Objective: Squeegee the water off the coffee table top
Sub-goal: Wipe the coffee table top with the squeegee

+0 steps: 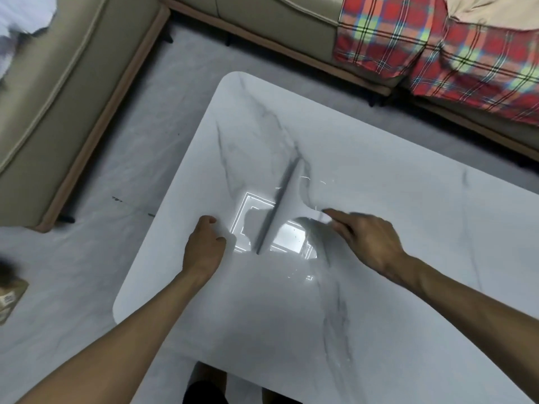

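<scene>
Worktop: a white marble-look worktop (408, 228) with grey veins and rounded corners is seen from above; it is glossy.
Reflection: a square ceiling light (288, 237) is mirrored in the worktop, between the two hands and partly under the squeegee.
Water: thin glinting streaks and droplets (315, 182) are seen just right of the squeegee, and more near the reflection's near edge.
Floor: a pale grey, marbled floor (87, 258) is seen round the worktop, with a few dark marks to the left.
Sofa: a beige sofa (73, 97) on dark legs is set along the left and far sides of the room.
Blanket: a red plaid blanket (437, 53) is draped over the sofa at the far right.
Other items: a white cloth (17, 16) lies on the sofa at the top left; a cardboard box (8, 298) is cut off by the left edge.
Squeegee: a wide, pale squeegee (287, 199) is held on the middle of the worktop, its dark grey blade running diagonally from far right to near left, with the blade edge laid to the surface.
Shape: the pale body is narrowed to the right, toward the handle.
Right hand: the right hand (370, 237) is blurred; its fingers are closed round the handle.
Left hand: the left hand (204, 246) is rested near the worktop's left edge, fingers curled in, with nothing held.
</scene>
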Demonstrator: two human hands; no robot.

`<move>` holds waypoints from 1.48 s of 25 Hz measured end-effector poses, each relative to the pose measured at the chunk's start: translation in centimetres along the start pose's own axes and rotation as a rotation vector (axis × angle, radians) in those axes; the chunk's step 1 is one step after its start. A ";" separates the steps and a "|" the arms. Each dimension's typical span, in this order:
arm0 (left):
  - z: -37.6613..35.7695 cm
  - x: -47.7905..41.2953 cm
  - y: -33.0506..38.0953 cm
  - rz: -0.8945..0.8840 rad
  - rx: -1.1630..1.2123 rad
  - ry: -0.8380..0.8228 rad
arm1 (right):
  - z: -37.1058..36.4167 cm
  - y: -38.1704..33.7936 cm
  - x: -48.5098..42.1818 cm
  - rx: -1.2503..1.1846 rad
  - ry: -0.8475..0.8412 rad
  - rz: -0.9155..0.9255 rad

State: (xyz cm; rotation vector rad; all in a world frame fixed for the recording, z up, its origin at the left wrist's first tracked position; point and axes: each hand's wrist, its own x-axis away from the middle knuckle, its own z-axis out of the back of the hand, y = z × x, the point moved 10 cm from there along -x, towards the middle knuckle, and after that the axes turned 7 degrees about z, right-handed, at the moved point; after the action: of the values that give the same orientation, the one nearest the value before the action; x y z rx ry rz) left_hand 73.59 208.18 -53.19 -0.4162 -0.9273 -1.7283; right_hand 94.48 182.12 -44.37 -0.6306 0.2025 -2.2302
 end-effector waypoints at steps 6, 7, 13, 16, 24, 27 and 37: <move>6.8 -3.0 -0.2 -0.045 0.140 0.307 | -4.3 -12.9 -10.7 0.042 -0.160 0.368; 8.0 -3.4 -0.6 -0.025 0.155 0.343 | -5.3 -14.6 -11.2 0.064 -0.170 0.411; 10.3 -6.3 -2.2 0.103 0.073 0.220 | -9.8 -21.1 -13.2 -0.027 -0.259 0.440; 9.0 -6.7 -1.2 0.033 0.024 0.124 | -8.2 -18.1 -13.6 -0.047 -0.181 0.365; 0.0 -4.8 6.2 -0.155 -0.128 -0.087 | -1.9 2.4 -4.3 0.026 -0.076 -0.057; -4.0 -3.3 9.3 -0.272 -0.221 -0.138 | 0.1 6.7 1.2 0.076 -0.042 -0.194; -9.3 -3.0 11.0 -0.262 -0.483 -0.236 | 6.3 11.8 -9.9 -0.403 0.258 -0.524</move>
State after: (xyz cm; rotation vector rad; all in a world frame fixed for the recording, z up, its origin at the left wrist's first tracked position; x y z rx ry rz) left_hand 86.32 201.83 -56.97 -0.8605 -0.7433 -2.1826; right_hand 110.96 181.81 -46.57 -0.6575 0.7002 -2.8079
